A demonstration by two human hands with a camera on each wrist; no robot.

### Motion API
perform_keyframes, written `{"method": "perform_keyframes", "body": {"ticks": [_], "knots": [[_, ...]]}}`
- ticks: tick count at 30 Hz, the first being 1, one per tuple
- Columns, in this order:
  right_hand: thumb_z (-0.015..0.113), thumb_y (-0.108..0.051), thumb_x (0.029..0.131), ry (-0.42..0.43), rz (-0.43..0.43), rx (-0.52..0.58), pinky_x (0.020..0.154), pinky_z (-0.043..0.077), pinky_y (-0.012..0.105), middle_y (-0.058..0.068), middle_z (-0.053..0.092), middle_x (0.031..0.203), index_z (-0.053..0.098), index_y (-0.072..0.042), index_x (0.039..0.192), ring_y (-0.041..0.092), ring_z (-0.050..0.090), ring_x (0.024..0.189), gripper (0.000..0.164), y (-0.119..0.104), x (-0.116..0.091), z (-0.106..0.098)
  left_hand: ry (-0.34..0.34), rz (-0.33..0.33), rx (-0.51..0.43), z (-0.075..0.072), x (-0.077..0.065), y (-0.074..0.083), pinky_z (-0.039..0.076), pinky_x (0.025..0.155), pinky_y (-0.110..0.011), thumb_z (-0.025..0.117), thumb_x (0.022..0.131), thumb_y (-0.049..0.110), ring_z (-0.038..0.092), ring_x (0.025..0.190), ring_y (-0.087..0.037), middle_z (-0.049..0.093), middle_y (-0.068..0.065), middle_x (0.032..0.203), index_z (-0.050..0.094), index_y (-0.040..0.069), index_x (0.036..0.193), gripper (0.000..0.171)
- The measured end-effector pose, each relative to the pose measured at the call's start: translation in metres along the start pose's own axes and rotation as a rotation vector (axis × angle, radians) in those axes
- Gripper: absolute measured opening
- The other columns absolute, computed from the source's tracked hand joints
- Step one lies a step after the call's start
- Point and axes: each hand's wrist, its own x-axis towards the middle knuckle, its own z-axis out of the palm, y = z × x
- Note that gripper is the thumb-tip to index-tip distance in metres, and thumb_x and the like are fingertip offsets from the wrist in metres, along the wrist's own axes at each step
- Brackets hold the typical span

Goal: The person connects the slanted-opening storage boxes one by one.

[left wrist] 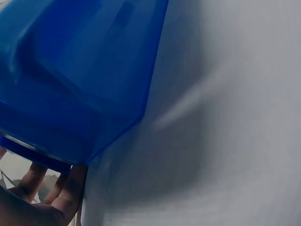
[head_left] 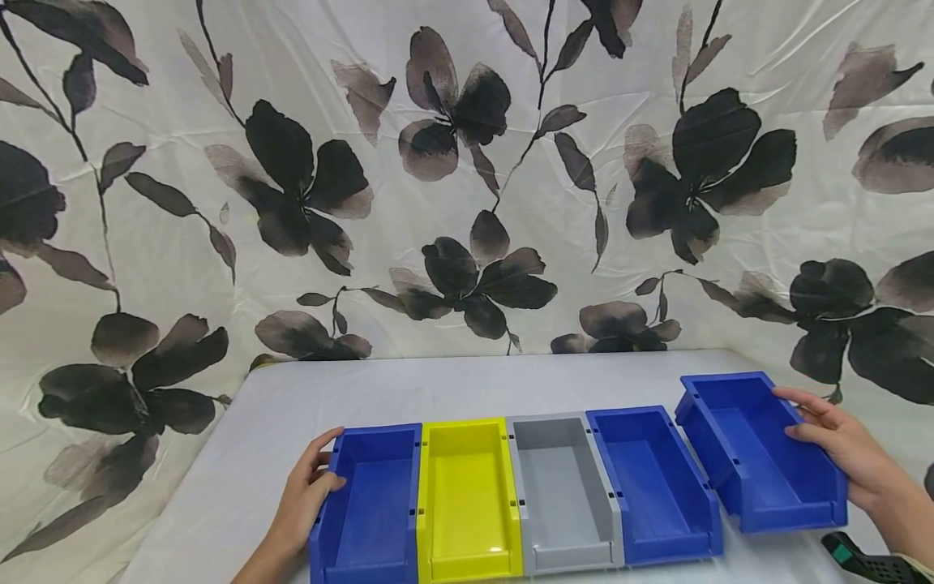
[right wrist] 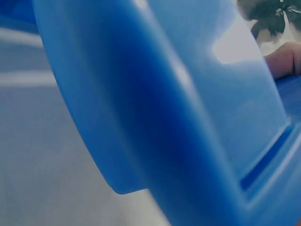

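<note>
In the head view, my left hand [head_left: 301, 495] holds the left rim of the leftmost blue bin [head_left: 374, 507]. The left wrist view shows its fingers [left wrist: 70, 195] against one end of that bin. Beside it, touching in a row, stand a yellow bin [head_left: 470, 495], a grey bin [head_left: 562, 487] and a second blue bin [head_left: 651, 478]. At the right, my right hand [head_left: 846, 446] grips a third blue bin [head_left: 773, 454] by its right wall, thumb inside. This bin sits tilted and slightly apart from the row. In the right wrist view, its blue wall [right wrist: 141, 94] hides most of the hand.
A white cloth covers the table [head_left: 438, 389]. Behind it hangs a pale curtain with dark flowers [head_left: 452, 195]. A black device with a green patch [head_left: 864, 560] is near the right wrist.
</note>
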Motion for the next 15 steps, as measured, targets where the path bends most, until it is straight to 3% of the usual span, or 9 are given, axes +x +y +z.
{"method": "perform_keyframes", "body": {"ticks": [4,6,7,9,11,13,15], "knots": [[0.052,-0.003,0.098,-0.007,0.004,0.000,0.071,0.048,0.022,-0.014,0.031,0.138,0.048,-0.032,0.144,-0.005,0.044,0.106,0.054,0.000,0.005,0.002,0.009,0.006,0.004,-0.002,0.002,-0.001,0.043,0.079,-0.038,0.051,0.082,0.003,0.061,0.090,-0.024,0.058,-0.017,0.115,0.038,0.022,0.147,0.069],[0.053,-0.003,0.098,-0.011,0.011,0.000,0.072,0.048,0.021,-0.015,0.032,0.138,0.047,-0.032,0.144,-0.003,0.043,0.109,0.055,0.000,0.007,0.003,0.010,0.009,0.013,-0.003,0.003,-0.001,0.043,0.079,-0.038,0.051,0.082,0.003,0.060,0.091,-0.024,0.058,-0.017,0.116,0.038,0.021,0.147,0.069],[0.053,-0.003,0.097,-0.013,0.013,0.003,0.072,0.048,0.020,-0.016,0.031,0.139,0.047,-0.033,0.144,0.000,0.040,0.120,0.055,0.000,0.008,0.004,0.009,0.009,0.015,-0.003,0.003,-0.001,0.043,0.080,-0.038,0.051,0.082,0.003,0.060,0.092,-0.023,0.057,-0.017,0.116,0.038,0.021,0.147,0.069],[0.053,-0.003,0.097,-0.020,0.022,0.017,0.072,0.046,0.017,-0.016,0.026,0.146,0.046,-0.033,0.144,0.011,0.021,0.141,0.056,-0.001,0.009,0.005,0.007,0.011,0.017,-0.004,0.004,0.000,0.043,0.080,-0.039,0.051,0.083,0.004,0.060,0.092,-0.023,0.057,-0.017,0.117,0.038,0.021,0.147,0.068],[0.052,-0.004,0.098,-0.026,0.031,0.025,0.074,0.044,0.015,-0.016,0.020,0.150,0.045,-0.034,0.145,0.022,-0.007,0.146,0.057,-0.002,0.010,0.006,0.005,0.014,0.016,-0.004,0.004,0.000,0.042,0.080,-0.039,0.051,0.083,0.004,0.060,0.091,-0.023,0.057,-0.017,0.116,0.037,0.021,0.147,0.068],[0.052,-0.006,0.099,-0.032,0.049,0.008,0.078,0.046,0.018,-0.014,0.014,0.154,0.045,-0.037,0.144,0.035,-0.019,0.141,0.055,-0.002,0.011,0.006,0.007,0.014,0.010,-0.003,0.004,0.000,0.042,0.081,-0.039,0.051,0.083,0.003,0.060,0.091,-0.024,0.057,-0.017,0.116,0.038,0.022,0.147,0.068],[0.051,-0.009,0.099,-0.029,0.068,-0.017,0.096,0.043,0.036,-0.009,0.006,0.159,0.045,-0.040,0.143,0.041,-0.019,0.140,0.054,-0.003,0.011,0.008,0.006,0.010,0.009,-0.004,0.003,-0.001,0.043,0.080,-0.039,0.051,0.082,0.003,0.060,0.091,-0.024,0.057,-0.017,0.117,0.038,0.021,0.147,0.069]]}}
